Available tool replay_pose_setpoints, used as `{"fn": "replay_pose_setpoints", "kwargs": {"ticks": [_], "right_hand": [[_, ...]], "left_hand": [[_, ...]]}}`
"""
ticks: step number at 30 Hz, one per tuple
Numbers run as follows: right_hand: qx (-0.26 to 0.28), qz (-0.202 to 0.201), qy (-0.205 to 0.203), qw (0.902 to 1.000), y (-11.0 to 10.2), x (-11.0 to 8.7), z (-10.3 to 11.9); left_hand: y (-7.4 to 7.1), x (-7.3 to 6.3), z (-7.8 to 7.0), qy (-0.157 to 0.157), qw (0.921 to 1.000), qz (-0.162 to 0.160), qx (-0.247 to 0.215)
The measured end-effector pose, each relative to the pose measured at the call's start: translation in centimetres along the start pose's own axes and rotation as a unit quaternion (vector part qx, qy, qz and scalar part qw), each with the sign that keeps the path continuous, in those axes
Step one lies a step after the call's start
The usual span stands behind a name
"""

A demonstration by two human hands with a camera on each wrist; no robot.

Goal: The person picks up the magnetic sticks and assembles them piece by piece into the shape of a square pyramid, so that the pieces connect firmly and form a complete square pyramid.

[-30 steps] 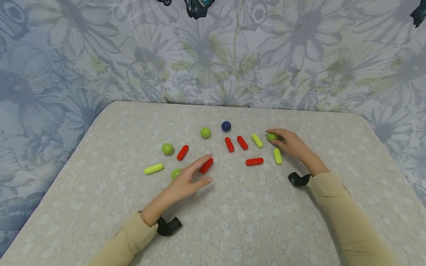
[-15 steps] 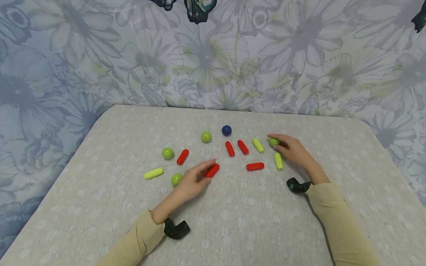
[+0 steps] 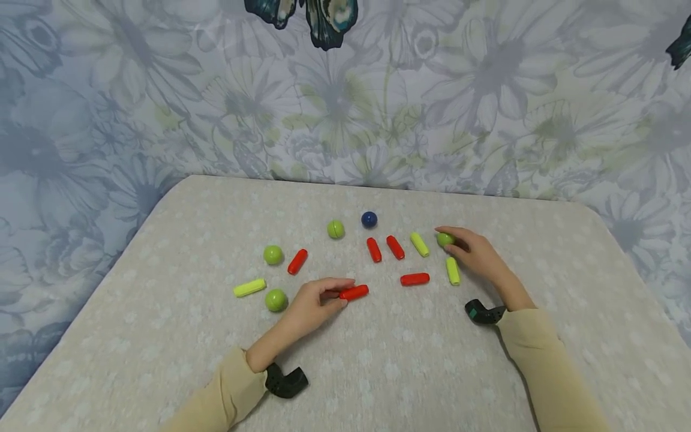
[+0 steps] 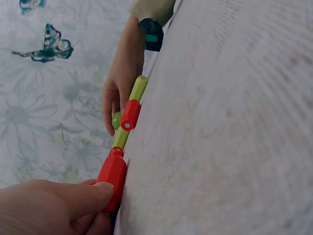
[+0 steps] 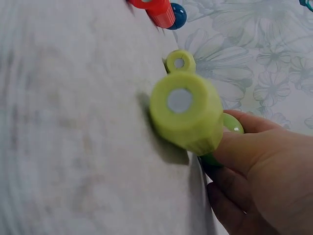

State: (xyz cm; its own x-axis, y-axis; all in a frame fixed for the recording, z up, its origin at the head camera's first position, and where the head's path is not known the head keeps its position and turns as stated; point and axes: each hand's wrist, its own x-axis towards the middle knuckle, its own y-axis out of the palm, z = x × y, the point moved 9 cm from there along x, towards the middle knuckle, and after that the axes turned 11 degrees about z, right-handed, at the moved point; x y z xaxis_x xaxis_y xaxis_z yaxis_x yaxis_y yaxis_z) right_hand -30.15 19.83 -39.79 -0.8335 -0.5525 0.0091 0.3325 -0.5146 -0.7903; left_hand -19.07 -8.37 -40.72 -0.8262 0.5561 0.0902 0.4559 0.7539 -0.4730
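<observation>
My left hand [image 3: 310, 305] pinches a short red stick [image 3: 356, 293] between thumb and fingers, low over the table; the left wrist view shows the thumb pressed on this stick [image 4: 113, 174]. To the right, my right hand [image 3: 477, 255] holds a green ball [image 3: 444, 239] between thumb and fingers. From the right wrist, that ball [image 5: 235, 123] is partly hidden by the thumb and by a yellow-green stick [image 5: 188, 110] with a pale round end. Beside my left hand lies another green ball [image 3: 276, 300], apart from it.
Further green balls [image 3: 273, 255], a dark blue ball [image 3: 369, 219], several red sticks [image 3: 414, 279] and yellow-green sticks [image 3: 250, 288] lie scattered on the patterned tablecloth [image 3: 388, 366]. A flowered wall covering [image 3: 345, 120] rises behind the table's far edge.
My left hand has taken hold of the red stick, moved it a little right and nearer, and turned it more sideways. The green ball beside that hand has rolled slightly left. My right hand stays put.
</observation>
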Motion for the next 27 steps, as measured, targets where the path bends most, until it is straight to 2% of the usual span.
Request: {"fn": "replay_pose_setpoints", "kwargs": {"ticks": [7, 15, 21, 27], "right_hand": [[0.005, -0.018, 0.003, 0.9998, 0.7, -0.7, -0.4], [-0.003, -0.038, -0.008, 0.9992, -0.4, 0.1, 0.1], [-0.002, -0.041, -0.009, 0.9991, -0.8, 0.3, 0.2], [0.001, -0.040, -0.003, 0.9992, -0.2, -0.3, -0.2]], "left_hand": [[0.3, -0.4, -0.2, 0.003, 0.9998, -0.013, 0.014], [-0.1, 0.2, -0.1, -0.011, 0.9999, 0.001, 0.006], [-0.1, 0.4, -0.5, 0.001, 0.9997, 0.013, 0.020], [0.7, 0.1, -0.7, 0.017, 0.9982, 0.030, 0.049]]}}
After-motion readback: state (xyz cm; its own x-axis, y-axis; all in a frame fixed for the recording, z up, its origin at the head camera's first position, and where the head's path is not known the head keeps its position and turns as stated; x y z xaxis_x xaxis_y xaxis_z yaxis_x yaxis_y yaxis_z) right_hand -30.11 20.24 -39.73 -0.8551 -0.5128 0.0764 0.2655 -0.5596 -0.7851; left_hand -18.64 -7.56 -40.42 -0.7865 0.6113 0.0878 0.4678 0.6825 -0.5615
